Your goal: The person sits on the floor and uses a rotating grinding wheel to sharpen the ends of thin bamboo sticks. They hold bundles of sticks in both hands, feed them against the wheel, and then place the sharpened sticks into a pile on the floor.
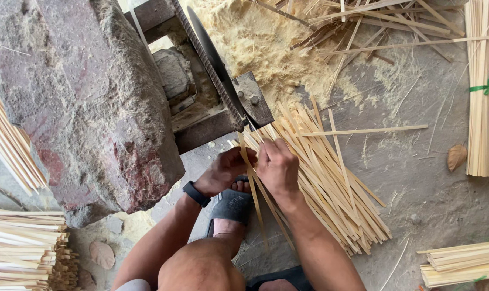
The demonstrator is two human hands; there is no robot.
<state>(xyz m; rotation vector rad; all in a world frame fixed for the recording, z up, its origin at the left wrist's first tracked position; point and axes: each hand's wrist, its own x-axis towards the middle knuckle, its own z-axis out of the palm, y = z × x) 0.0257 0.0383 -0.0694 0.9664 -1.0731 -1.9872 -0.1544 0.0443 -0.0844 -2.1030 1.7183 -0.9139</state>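
Bamboo strip [253,188] pinched between left hand [224,171] and right hand [278,167], below blade [214,59]

Dusty grey floor [417,178], sawdust [266,43], daylight.

pale yellow bamboo strips [330,183], green tie [483,87], black wristband [196,194].
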